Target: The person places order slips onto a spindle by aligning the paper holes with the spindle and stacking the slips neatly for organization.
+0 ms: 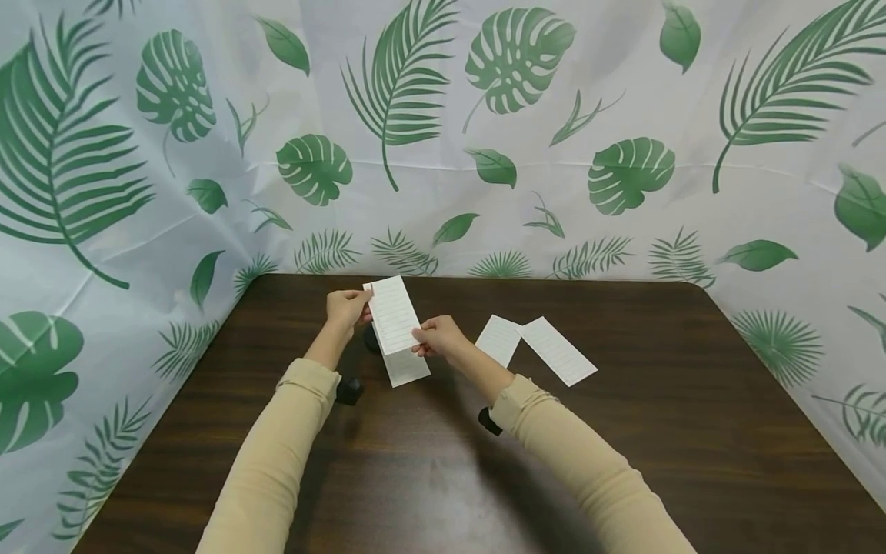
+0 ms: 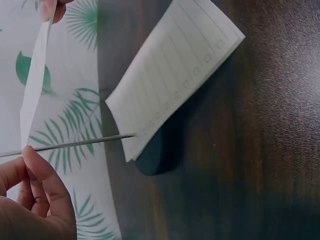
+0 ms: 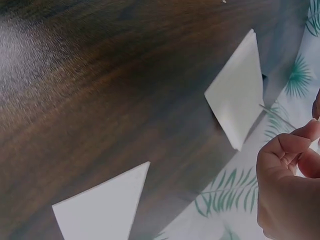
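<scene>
Both hands hold one white lined paper slip (image 1: 394, 314) up over the far left of the table. My left hand (image 1: 346, 308) pinches its upper left corner, and my right hand (image 1: 441, 337) pinches the lower right end. In the left wrist view a thin metal spike (image 2: 85, 143) rises from a dark base (image 2: 152, 157), passing right at the left fingertips and the slip's corner. Lower on the spike sits a small stack of lined slips (image 2: 175, 75) with checkbox squares, mostly hidden in the head view by the held slip.
To the right of my right hand, two more white slips (image 1: 557, 352) lie on the dark wooden table (image 1: 664, 431), corners meeting. A leaf-print curtain (image 1: 443, 192) hangs along the table's back and sides. Black wrist cameras (image 1: 349, 390) sit under the forearms.
</scene>
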`<state>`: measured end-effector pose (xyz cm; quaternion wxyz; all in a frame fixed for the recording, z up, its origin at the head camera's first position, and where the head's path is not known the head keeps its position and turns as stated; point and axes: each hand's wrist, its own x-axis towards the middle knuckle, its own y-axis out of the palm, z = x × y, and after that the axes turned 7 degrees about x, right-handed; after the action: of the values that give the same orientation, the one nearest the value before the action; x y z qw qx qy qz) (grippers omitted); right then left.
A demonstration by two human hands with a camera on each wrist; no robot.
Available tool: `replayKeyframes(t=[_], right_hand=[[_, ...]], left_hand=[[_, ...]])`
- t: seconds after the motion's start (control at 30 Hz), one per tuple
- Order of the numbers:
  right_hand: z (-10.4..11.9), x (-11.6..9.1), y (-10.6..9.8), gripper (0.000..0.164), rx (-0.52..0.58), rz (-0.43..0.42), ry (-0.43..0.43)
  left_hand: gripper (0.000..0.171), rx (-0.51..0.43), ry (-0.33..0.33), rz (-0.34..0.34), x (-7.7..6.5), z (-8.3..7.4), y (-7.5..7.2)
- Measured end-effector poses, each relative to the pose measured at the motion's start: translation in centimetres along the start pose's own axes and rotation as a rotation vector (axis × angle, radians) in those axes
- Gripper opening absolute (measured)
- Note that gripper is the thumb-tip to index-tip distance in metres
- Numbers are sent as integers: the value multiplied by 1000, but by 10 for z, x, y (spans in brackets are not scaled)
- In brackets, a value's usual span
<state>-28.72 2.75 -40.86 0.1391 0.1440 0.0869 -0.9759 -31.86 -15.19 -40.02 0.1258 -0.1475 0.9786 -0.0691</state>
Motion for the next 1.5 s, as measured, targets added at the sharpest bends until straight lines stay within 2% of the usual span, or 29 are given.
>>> replayKeyframes(t=[0.03, 0.13, 0.27, 0.3, 0.37, 0.53, 0.67, 0.77, 0.8, 0.83, 0.97, 1.0, 1.03, 1.07, 1.2, 1.3, 1.4, 1.47, 1.5], right_hand=[[-1, 0, 0, 17, -4, 4, -10], [-31, 31, -5, 21, 3, 38, -33], [-88, 92, -14, 26, 41, 84, -60], [-92, 95, -12, 25, 13, 58, -42], [-103, 107, -13, 24, 14, 60, -49], [-108, 109, -16, 21, 14, 93, -28], [-118, 114, -19, 20, -14, 103, -39], [-115, 108, -19, 18, -62, 111, -45], [-108, 101, -17, 17, -85, 106, -37], [-106, 96, -17, 18, -88, 116, -65], [-57, 42, -8, 16, -212, 38, 1], [-51, 36, -7, 15, -231, 34, 3], [-53, 35, -10, 16, -220, 61, -43], [-44, 27, -8, 16, -259, 43, -2], [-45, 27, -12, 19, -310, 77, -2], [-40, 23, -9, 20, -370, 69, 54], [-45, 29, -10, 25, -429, 91, -1], [-67, 52, -16, 28, -446, 131, -68], [-73, 59, -16, 30, -465, 139, -73]], left_hand=[[32, 5, -2, -3, 0, 2, 0], [31, 26, -17, -8, 0, 8, 2], [30, 56, -24, -18, 0, 16, 3], [30, 62, -22, -23, 1, 18, 4], [28, 67, -16, -33, 2, 22, 5], [26, 90, -18, -66, 6, 34, 10], [24, 116, -48, -106, 8, 43, 14], [24, 131, -78, -129, 7, 46, 16], [23, 138, -87, -134, 6, 47, 16], [23, 142, -95, -138, 6, 46, 16], [23, 160, -117, -146, 5, 44, 15], [22, 165, -119, -147, 5, 43, 15], [22, 168, -119, -146, 5, 43, 15], [22, 173, -118, -147, 5, 43, 16], [22, 214, -106, -152, 4, 43, 17], [21, 253, -102, -163, 1, 43, 19], [19, 283, -106, -175, -1, 44, 20], [19, 301, -101, -178, -2, 45, 19], [18, 311, -100, -180, -2, 46, 19]])
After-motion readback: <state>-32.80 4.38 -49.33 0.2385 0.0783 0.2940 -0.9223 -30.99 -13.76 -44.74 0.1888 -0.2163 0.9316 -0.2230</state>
